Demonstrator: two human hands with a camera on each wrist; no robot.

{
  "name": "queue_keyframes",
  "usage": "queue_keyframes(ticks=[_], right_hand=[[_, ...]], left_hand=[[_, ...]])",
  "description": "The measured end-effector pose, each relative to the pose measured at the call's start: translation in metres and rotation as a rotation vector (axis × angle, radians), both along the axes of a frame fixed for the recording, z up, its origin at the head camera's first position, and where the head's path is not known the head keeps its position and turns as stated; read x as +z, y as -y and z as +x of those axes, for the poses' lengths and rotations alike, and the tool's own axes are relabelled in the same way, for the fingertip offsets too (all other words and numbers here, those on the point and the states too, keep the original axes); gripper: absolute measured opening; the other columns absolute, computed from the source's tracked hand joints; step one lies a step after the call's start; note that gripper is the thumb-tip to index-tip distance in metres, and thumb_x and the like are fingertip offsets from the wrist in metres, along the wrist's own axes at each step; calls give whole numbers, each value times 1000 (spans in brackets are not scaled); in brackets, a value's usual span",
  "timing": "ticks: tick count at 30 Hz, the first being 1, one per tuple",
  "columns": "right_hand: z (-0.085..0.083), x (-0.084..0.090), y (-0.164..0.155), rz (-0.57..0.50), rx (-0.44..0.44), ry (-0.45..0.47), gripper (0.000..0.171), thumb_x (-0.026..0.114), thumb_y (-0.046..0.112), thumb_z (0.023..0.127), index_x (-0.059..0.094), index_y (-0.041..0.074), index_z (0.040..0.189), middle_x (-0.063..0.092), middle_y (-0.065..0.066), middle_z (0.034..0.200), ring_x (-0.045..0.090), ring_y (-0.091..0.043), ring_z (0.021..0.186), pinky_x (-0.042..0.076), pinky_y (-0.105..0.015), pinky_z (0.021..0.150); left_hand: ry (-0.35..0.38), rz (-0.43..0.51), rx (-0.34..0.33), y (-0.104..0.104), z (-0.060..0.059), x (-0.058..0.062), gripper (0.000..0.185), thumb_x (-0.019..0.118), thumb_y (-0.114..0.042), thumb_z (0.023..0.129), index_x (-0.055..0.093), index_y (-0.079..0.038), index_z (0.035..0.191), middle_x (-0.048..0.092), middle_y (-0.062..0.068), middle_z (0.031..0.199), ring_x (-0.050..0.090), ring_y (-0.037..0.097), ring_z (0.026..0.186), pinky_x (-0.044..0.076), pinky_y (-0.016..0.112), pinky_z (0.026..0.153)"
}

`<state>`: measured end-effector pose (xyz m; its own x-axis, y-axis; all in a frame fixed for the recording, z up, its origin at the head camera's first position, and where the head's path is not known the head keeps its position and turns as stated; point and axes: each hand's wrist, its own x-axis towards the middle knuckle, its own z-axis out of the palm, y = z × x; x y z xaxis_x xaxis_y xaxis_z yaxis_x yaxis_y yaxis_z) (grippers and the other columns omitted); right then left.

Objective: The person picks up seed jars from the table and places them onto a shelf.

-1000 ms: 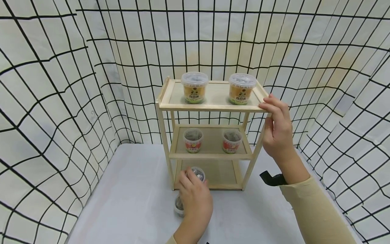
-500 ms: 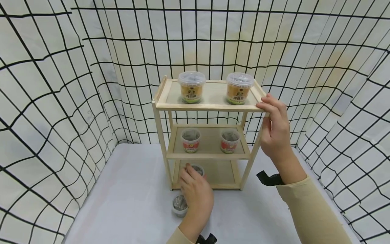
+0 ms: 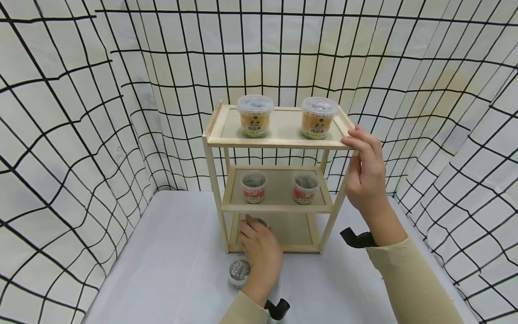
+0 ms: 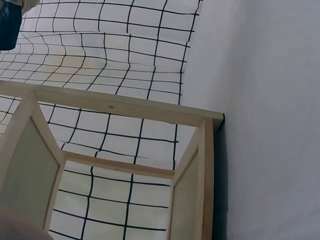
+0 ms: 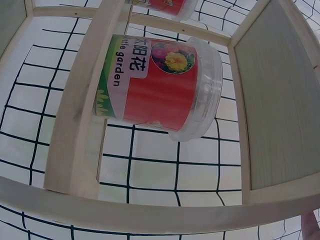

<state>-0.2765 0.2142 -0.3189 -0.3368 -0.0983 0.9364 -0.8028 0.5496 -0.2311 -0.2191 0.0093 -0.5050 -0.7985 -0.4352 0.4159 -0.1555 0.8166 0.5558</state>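
Observation:
A three-tier wooden shelf (image 3: 279,208) stands on the table. At its bottom tier my left hand (image 3: 263,247) grips a small plastic cup (image 3: 262,222), mostly hidden behind the fingers. Another lidded cup (image 3: 239,271) stands on the table, just left of that wrist. My right hand (image 3: 367,168) holds the shelf's top right front corner, fingers over the edge and thumb below. Two clear-lidded cups with yellow labels, a left one (image 3: 255,117) and a right one (image 3: 319,118), sit on top. Red-labelled cups (image 3: 253,187) (image 5: 160,82) occupy the middle tier.
Black wire grid panels (image 3: 279,49) backed with white sheeting enclose the table on the back and both sides. A white cloth (image 3: 170,270) covers the tabletop. The shelf's wooden posts (image 3: 214,193) flank the left hand's way in.
My left hand has moved slightly farther into the bottom tier with its cup, which now shows less. The right hand keeps its hold on the corner. The view has shifted slightly.

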Motion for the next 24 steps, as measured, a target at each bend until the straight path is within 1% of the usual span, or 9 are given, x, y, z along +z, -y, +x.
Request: queue_keyframes(ticks=[3,6,9,12,15,19,24], right_hand=[[1,1,0,5,-3,3,46,42,-19,94,67,-5,130,58,-25,146,48,-33,155,39,-45,129],[1,1,0,6,-4,3,47,42,-20,94,67,-5,130,58,-25,146,49,-33,155,39,-45,130],[1,2,0,2,-3,-2,46,42,-20,94,68,-5,129,59,-25,145,49,-33,154,40,-45,129],[1,2,1,-6,1,0,44,41,-18,95,68,-5,129,58,-26,145,49,-33,154,40,-45,129],[2,1,2,-6,1,7,43,40,-15,97,67,-6,129,58,-26,145,49,-33,155,40,-44,129],[3,1,2,-5,2,9,43,40,-15,97,67,-6,130,57,-26,145,48,-33,155,39,-44,130],[2,1,2,-13,8,12,45,41,-18,96,67,-6,129,57,-26,146,48,-33,155,38,-45,130]], left_hand=[[29,-1,2,0,-3,-3,77,68,-23,105,30,20,156,37,43,149,50,54,120,51,56,88],[50,-9,17,0,-7,-7,77,68,-23,104,30,20,156,38,43,148,50,54,120,52,55,89],[91,0,29,0,-11,-9,77,69,-23,104,31,20,156,38,44,149,50,54,121,53,54,89],[136,25,22,1,-13,-10,77,66,-23,106,29,19,158,36,45,153,49,54,123,55,54,90],[131,50,17,0,-14,-12,75,65,-21,106,28,20,157,36,45,152,48,55,124,55,55,91],[123,72,11,-1,-14,-14,74,65,-18,106,29,21,157,36,46,151,47,56,125,55,57,92],[138,70,7,-1,-15,-13,73,64,-17,106,29,22,156,36,47,150,49,56,121,56,55,86]])
